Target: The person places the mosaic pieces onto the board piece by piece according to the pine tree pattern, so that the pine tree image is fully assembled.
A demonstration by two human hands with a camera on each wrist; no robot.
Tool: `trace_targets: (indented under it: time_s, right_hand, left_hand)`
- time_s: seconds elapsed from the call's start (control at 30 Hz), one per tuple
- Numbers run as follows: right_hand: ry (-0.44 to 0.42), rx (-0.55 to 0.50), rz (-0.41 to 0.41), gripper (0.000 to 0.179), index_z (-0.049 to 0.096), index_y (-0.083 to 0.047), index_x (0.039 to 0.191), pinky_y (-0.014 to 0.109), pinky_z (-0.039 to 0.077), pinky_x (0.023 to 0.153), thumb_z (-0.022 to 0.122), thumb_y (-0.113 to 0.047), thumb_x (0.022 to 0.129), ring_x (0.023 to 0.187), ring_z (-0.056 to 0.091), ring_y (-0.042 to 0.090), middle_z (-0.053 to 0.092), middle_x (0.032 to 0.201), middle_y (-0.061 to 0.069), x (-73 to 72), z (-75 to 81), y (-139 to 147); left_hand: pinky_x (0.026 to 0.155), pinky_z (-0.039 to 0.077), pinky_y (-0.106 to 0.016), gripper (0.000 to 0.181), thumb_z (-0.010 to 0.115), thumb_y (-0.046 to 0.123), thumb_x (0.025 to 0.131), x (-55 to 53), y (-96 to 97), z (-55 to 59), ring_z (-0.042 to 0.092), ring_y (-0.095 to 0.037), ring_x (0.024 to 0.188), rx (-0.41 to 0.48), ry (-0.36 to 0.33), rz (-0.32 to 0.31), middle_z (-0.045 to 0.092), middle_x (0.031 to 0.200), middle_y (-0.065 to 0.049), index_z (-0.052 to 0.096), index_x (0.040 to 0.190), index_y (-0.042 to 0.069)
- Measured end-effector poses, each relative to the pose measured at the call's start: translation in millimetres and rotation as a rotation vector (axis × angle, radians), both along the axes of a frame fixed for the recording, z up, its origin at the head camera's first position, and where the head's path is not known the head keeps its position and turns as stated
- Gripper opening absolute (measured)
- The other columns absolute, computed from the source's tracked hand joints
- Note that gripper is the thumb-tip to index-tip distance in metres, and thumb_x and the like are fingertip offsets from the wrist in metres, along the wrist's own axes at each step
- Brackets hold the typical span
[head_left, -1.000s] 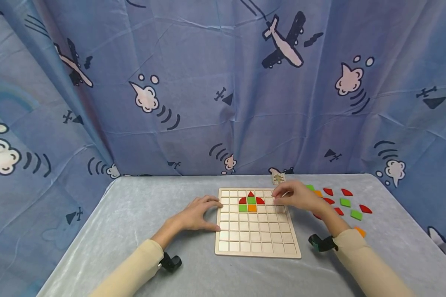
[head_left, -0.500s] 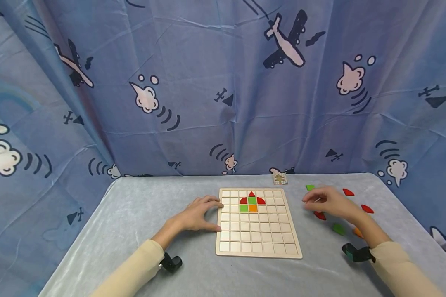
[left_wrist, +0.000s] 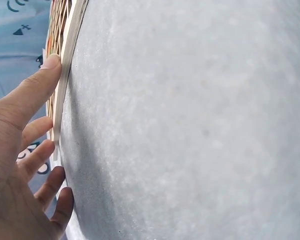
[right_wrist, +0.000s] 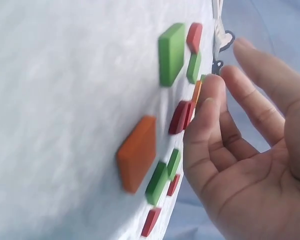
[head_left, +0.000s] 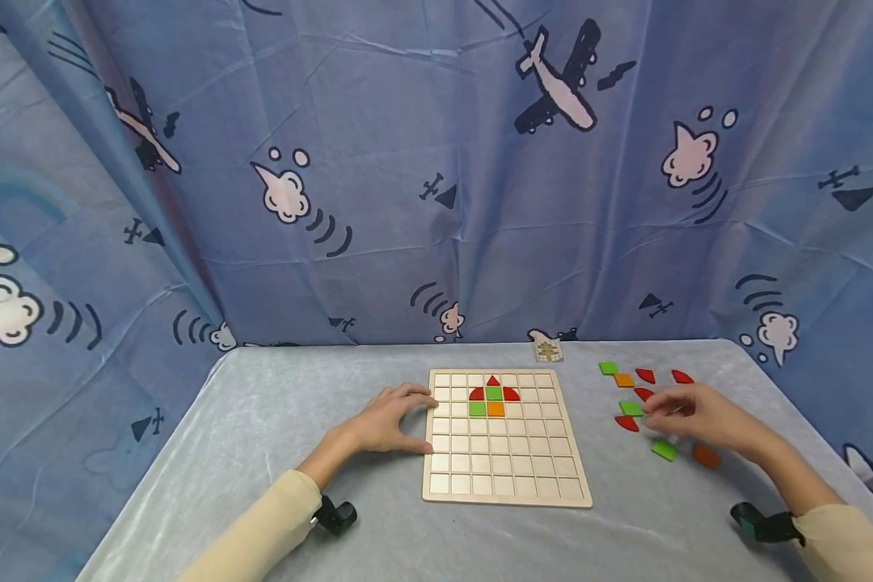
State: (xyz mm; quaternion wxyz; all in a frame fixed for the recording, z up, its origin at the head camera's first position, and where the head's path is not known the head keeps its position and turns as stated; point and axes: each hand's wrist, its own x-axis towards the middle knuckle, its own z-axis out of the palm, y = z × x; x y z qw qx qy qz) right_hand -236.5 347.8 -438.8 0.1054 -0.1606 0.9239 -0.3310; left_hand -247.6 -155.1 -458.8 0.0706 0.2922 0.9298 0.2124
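A square wooden grid board (head_left: 509,465) lies on the table, with several coloured tiles in its upper cells: a red triangle (head_left: 492,381), red quarter circles, green squares and an orange square (head_left: 495,409). My left hand (head_left: 387,420) rests at the board's left edge, thumb and fingers spread apart. In the left wrist view its thumb touches the wooden edge (left_wrist: 65,80). My right hand (head_left: 706,416) hovers among loose tiles, fingers loosely bent. From the right wrist, its thumb and index tips come near red tiles (right_wrist: 179,117), with nothing visible held between them.
Loose green squares (head_left: 664,449), red quarter circles (head_left: 627,423) and orange tiles (head_left: 706,455) lie scattered right of the board. A small patterned card (head_left: 548,350) sits at the table's back edge. Behind hangs a blue printed curtain (head_left: 378,162).
My right hand has moved right, from the board's right edge to over the loose tiles, uncovering several of them. My left hand stays at the board's left edge.
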Motion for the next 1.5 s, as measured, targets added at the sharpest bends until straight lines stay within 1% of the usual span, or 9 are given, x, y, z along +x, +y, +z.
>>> trace_targets:
  time_s: [0.13, 0.23, 0.4, 0.5, 0.67, 0.87, 1.17, 1.37, 1.5]
  right_hand:
    - [-0.007, -0.012, 0.019, 0.031, 0.069, -0.001, 0.111, 0.020, 0.048, 0.062, 0.073, -0.023, 0.089, 0.071, 0.054, 0.004, 0.066, 0.086, 0.001, 4.9, -1.0, 7]
    - [-0.038, -0.034, 0.023, 0.032, 0.068, 0.001, 0.110, 0.021, 0.042, 0.056, 0.074, -0.022, 0.088, 0.066, 0.050, 0.005, 0.056, 0.078, -0.002, 7.5, -2.7, 11]
    - [-0.063, -0.037, 0.030, 0.033, 0.069, 0.000, 0.107, 0.024, 0.034, 0.051, 0.077, -0.022, 0.085, 0.061, 0.045, 0.007, 0.048, 0.072, -0.004, 10.0, -7.3, 14]
    - [-0.047, -0.013, 0.035, 0.033, 0.071, -0.003, 0.105, 0.024, 0.033, 0.050, 0.079, -0.024, 0.082, 0.059, 0.043, 0.006, 0.046, 0.070, -0.006, 10.5, -10.1, 14]
    - [-0.005, -0.003, 0.069, 0.030, 0.072, -0.004, 0.103, 0.026, 0.031, 0.048, 0.081, -0.021, 0.080, 0.055, 0.040, 0.005, 0.042, 0.066, -0.008, 12.3, -13.9, 14]
    - [-0.014, 0.013, 0.063, 0.032, 0.070, -0.004, 0.104, 0.025, 0.031, 0.048, 0.082, -0.021, 0.080, 0.055, 0.041, 0.003, 0.044, 0.067, -0.007, 12.8, -15.7, 13]
    - [-0.016, -0.008, 0.072, 0.031, 0.067, -0.003, 0.101, 0.025, 0.032, 0.050, 0.082, -0.020, 0.080, 0.060, 0.042, 0.005, 0.044, 0.071, -0.005, 13.7, -14.6, 10]
    - [-0.038, -0.029, 0.064, 0.029, 0.066, -0.005, 0.098, 0.024, 0.036, 0.056, 0.082, -0.020, 0.079, 0.068, 0.046, 0.007, 0.051, 0.077, -0.001, 14.4, -12.9, 8]
    - [-0.020, -0.037, 0.074, 0.027, 0.067, -0.005, 0.097, 0.023, 0.039, 0.060, 0.082, -0.019, 0.079, 0.070, 0.048, 0.007, 0.058, 0.082, 0.001, 14.9, -12.1, 6]
  left_hand:
    - [0.110, 0.036, -0.053, 0.072, 0.080, 0.048, 0.078, 0.1, -0.3, -1.2, 0.043, -0.028, 0.132, 0.001, 0.004, 0.001, 0.044, 0.151, -0.001, 0.054, 0.140, 0.023]
    - [0.110, 0.036, -0.053, 0.071, 0.080, 0.048, 0.079, -0.1, -0.3, -2.3, 0.043, -0.028, 0.133, 0.006, 0.004, 0.002, 0.044, 0.151, -0.001, 0.054, 0.140, 0.024]
    - [0.110, 0.036, -0.053, 0.071, 0.079, 0.049, 0.079, -1.0, 0.0, -2.6, 0.043, -0.028, 0.133, 0.008, 0.003, 0.004, 0.044, 0.151, 0.000, 0.054, 0.141, 0.023]
    - [0.110, 0.036, -0.053, 0.071, 0.080, 0.049, 0.079, -0.9, 0.2, -2.2, 0.043, -0.028, 0.133, 0.006, 0.003, 0.005, 0.044, 0.152, 0.000, 0.054, 0.141, 0.024]
    - [0.110, 0.036, -0.054, 0.071, 0.079, 0.049, 0.079, -0.7, 1.0, -0.7, 0.043, -0.028, 0.133, 0.006, 0.006, 0.001, 0.044, 0.152, -0.001, 0.054, 0.141, 0.023]
    - [0.109, 0.036, -0.054, 0.071, 0.080, 0.048, 0.079, -0.3, 1.1, -0.1, 0.043, -0.029, 0.132, 0.004, 0.008, 0.001, 0.044, 0.151, -0.001, 0.054, 0.140, 0.023]
    - [0.109, 0.036, -0.053, 0.072, 0.080, 0.049, 0.078, -1.4, 0.2, -3.3, 0.043, -0.027, 0.132, -0.002, 0.016, 0.004, 0.044, 0.150, -0.001, 0.054, 0.140, 0.023]
    - [0.110, 0.036, -0.052, 0.072, 0.080, 0.049, 0.078, -0.9, 0.1, -2.9, 0.043, -0.027, 0.132, 0.002, 0.012, 0.002, 0.044, 0.151, 0.000, 0.054, 0.140, 0.024]
    - [0.110, 0.036, -0.052, 0.071, 0.080, 0.049, 0.079, -0.5, 0.0, -2.2, 0.043, -0.028, 0.132, 0.005, 0.013, 0.000, 0.044, 0.151, 0.000, 0.054, 0.140, 0.024]
